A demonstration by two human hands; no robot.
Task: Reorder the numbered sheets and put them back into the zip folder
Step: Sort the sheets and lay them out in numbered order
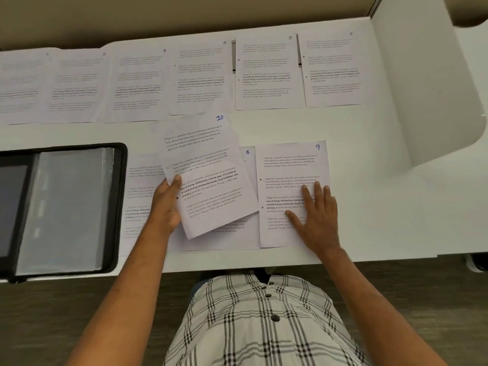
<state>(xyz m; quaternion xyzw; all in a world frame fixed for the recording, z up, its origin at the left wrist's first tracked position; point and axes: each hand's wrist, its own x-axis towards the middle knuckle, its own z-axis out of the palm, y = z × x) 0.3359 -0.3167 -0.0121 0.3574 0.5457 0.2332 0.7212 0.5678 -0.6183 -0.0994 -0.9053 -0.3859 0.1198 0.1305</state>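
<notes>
Left hand [167, 204] pinches sheet 10 [203, 170] at left edge, tilted above sheet 8 [247, 154]. Right hand [314, 215] flat, fingers spread, presses sheet 9 [287, 165] near desk front edge. Paper light, floppy, slides easily; grip by edge. Sheets 4 [200, 75], 5 [266, 75], 6 [332, 70] line far edge. Zip folder [68, 207] open at front-left. White desk [369, 207], beige partition [184, 17] behind.
</notes>
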